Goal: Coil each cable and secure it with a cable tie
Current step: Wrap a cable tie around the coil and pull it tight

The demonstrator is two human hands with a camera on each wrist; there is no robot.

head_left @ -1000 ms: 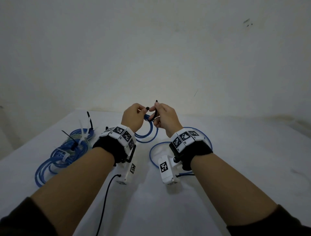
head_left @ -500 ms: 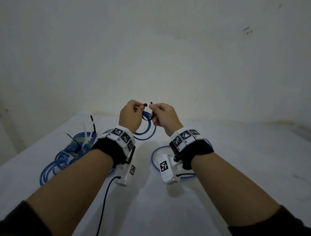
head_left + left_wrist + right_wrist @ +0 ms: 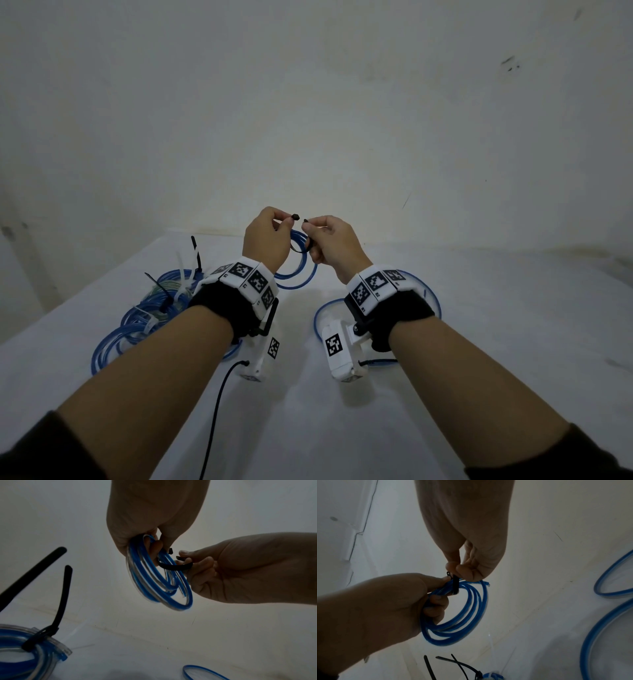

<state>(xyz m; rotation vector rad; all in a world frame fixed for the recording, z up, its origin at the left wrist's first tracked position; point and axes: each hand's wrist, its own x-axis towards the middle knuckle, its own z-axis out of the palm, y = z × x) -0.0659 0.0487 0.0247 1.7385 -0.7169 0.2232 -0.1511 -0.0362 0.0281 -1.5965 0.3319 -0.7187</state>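
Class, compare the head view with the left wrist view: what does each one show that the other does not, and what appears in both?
Only the head view shows both forearms with their wrist bands and the whole pile of tied cables on the table.

Only the left wrist view shows, from below, the black cable tie looped round the blue coil, its two ends not yet joined.

Both show the left hand holding the coil and one tie end, the right hand pinching the other end, and a loose cable on the table.
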